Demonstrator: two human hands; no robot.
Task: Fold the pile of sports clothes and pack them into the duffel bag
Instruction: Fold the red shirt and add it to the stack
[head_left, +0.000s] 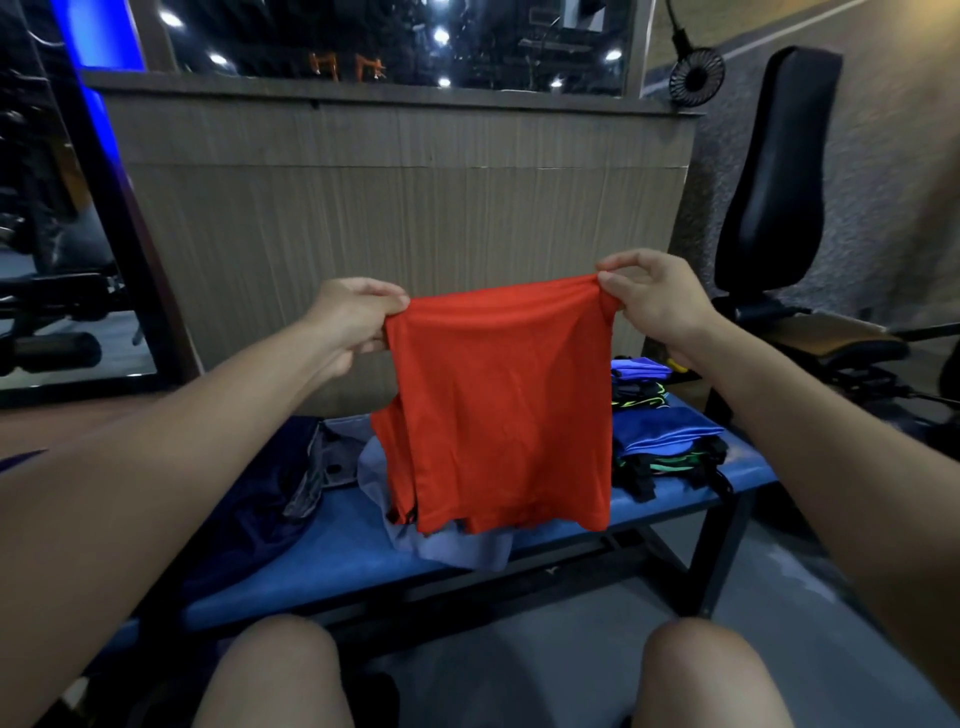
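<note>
Between the two grips hangs a red sports shirt (498, 405), already doubled lengthwise; the left hand (358, 317) and the right hand (649, 299) each pinch an upper corner. Below its hem, on the blue bench (343, 566), lies a lavender garment (457, 545), not yet folded. Beyond the right grip sits a stack of folded clothes (660, 431). Left of the left grip, a dark navy bag (249, 509), probably the duffel, lies slack; judged roughly midway, nothing visibly packed.
</note>
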